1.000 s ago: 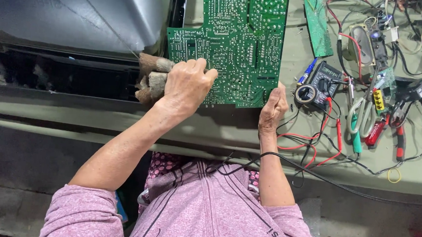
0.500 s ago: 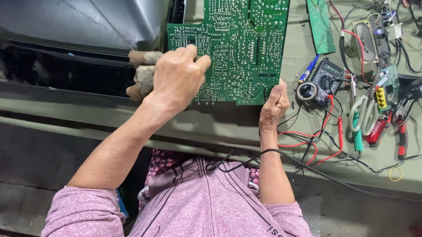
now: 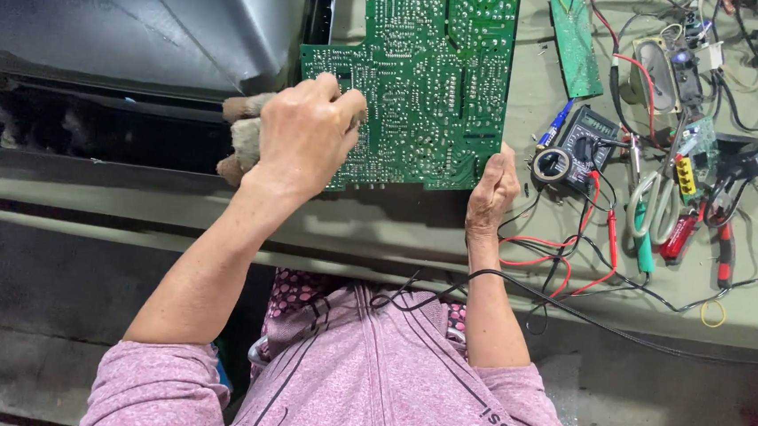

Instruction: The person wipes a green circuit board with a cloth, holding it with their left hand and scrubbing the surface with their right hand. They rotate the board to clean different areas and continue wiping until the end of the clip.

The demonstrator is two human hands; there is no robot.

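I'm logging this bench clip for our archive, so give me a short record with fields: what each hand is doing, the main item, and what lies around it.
left hand: shut on a worn brush, pressed at the left edge of the circuit board
right hand: grips the lower right corner of the circuit board
circuit board: green, large, solder side up, flat on the workbench
right of board: multimeter with red leads, scissors, pliers, tangled wires
left of board: dark grey casing

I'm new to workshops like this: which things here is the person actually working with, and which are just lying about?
In use: large green circuit board, brush, left hand, right hand.

Lying about: multimeter, scissors, narrow green board, red-handled pliers.
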